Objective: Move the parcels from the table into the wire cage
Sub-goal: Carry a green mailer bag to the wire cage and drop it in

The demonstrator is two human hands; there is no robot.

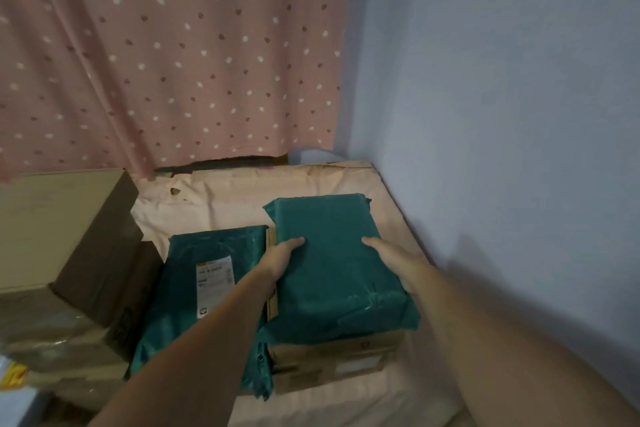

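We see a green parcel (pixel 332 253) wrapped in thin plastic film with a soft sheen, creased and puckered at its near end. Beside it, a second green parcel (pixel 214 274) wears the same slightly glossy plastic and carries a matt white paper label (pixel 213 279). Under the first lies a cardboard box (pixel 332 355), brown, matt and papery. More cardboard boxes (pixel 69 236) at the left look dull and smooth, one lower down covered with shiny clear tape or film. The table cover (pixel 221 198) is pale peach cloth, matt and wrinkled. The curtain (pixel 166 55) is pink dotted fabric, and the wall (pixel 502 97) looks painted, flat and matt
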